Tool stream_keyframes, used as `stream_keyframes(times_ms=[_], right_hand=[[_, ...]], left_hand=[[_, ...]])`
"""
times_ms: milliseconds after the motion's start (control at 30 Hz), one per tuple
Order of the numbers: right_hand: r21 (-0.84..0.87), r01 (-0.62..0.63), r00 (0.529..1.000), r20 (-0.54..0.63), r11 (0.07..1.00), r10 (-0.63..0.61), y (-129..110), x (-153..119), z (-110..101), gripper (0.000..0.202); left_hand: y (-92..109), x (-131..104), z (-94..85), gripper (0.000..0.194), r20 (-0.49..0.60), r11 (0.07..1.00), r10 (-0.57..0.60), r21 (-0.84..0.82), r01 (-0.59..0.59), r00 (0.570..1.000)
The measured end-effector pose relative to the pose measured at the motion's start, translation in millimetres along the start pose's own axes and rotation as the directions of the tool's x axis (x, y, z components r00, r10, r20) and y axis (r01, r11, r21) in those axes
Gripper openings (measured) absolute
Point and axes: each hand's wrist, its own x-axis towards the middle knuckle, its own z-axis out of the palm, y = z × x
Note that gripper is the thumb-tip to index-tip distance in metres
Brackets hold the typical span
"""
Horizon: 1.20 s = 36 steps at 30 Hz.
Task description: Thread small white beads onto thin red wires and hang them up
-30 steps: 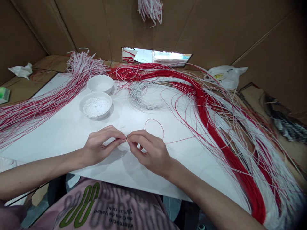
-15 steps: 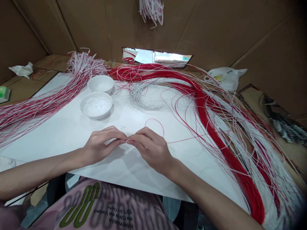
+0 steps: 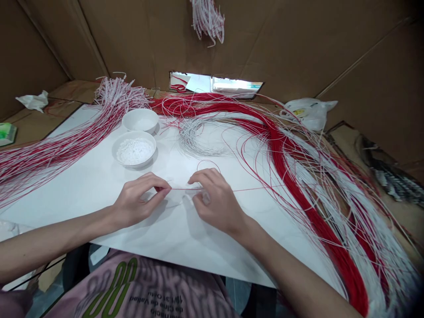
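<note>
My left hand (image 3: 141, 197) pinches the end of a thin red cord (image 3: 179, 189) between thumb and forefinger. From there the cord runs to the right, level above the white tabletop, passing my right hand (image 3: 215, 201). That hand is open, its thumb and forefinger apart around the line of the cord. Whether any right finger touches the cord, I cannot tell. Behind my hands stand two white bowls; the nearer bowl (image 3: 119, 161) holds small white pieces (image 3: 135, 151), and the farther bowl (image 3: 145, 115) also has something white inside.
A thick bundle of red cords (image 3: 288, 172) curves along the right side beside white cords (image 3: 306, 185). Red and white strands (image 3: 66, 137) with bushy white ends lie at left. Behind are a coil of pale cord (image 3: 188, 141), a plastic bag (image 3: 309, 112) and cardboard walls (image 3: 132, 39).
My hands were together, pinching a small pale piece between the fingertips. Now they are apart: the right has opened and moved slightly right, while the left keeps its pinch with red cord stretched between.
</note>
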Motion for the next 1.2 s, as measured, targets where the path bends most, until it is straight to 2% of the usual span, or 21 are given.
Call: stream_keyframes(times_ms=[100,167,300,400,567,900,967,1067,1133,1200], right_hand=[[0.147,0.059,0.998,0.014,0.987,-0.062,-8.9,-4.9,10.4,0.013],[0.190,0.036,0.998,0.035,0.981,-0.043,-11.8,-7.7,16.2,0.009],[0.155,-0.098,0.993,0.075,0.983,0.087,-8.5,-8.9,18.2,0.010],[0.136,-0.145,0.988,0.066,0.980,0.137,-5.7,-7.6,16.1,0.011],[0.139,-0.199,0.978,0.089,0.970,0.188,-6.8,-6.2,15.5,0.011],[0.135,-0.187,0.982,0.044,0.973,0.182,-11.6,-5.2,14.1,0.008],[0.141,-0.164,0.986,0.014,0.976,0.164,-12.5,-5.1,13.5,0.008],[0.168,-0.100,0.992,-0.059,0.981,0.112,-14.0,-5.0,12.6,0.008],[0.198,-0.043,0.991,-0.115,0.979,0.067,-15.4,-5.2,12.2,0.007],[0.230,0.007,0.988,-0.153,0.973,0.029,-16.9,-5.4,12.1,0.007]], left_hand=[[-1.1,-1.3,4.2,0.012,0.043,0.999,0.047,0.000,-0.047,0.998],[-2.6,-1.6,5.2,0.010,0.081,0.999,0.047,0.015,-0.049,0.996],[-9.8,0.2,2.2,0.007,0.125,0.989,-0.066,0.143,0.048,0.990],[-16.3,2.3,-0.4,0.008,0.123,0.964,-0.163,0.233,0.131,0.979],[-19.6,4.5,-0.2,0.013,0.138,0.952,-0.241,0.228,0.206,0.961],[-22.0,11.0,1.1,0.014,0.188,0.959,-0.251,0.180,0.218,0.950],[-22.0,10.6,0.9,0.013,0.196,0.961,-0.260,0.147,0.234,0.946],[-17.6,8.7,0.3,0.013,0.207,0.929,-0.350,-0.051,0.367,0.914],[-12.2,7.6,-0.1,0.013,0.224,0.849,-0.421,-0.243,0.469,0.879],[-6.9,7.1,-0.5,0.013,0.237,0.769,-0.455,-0.381,0.513,0.858]])
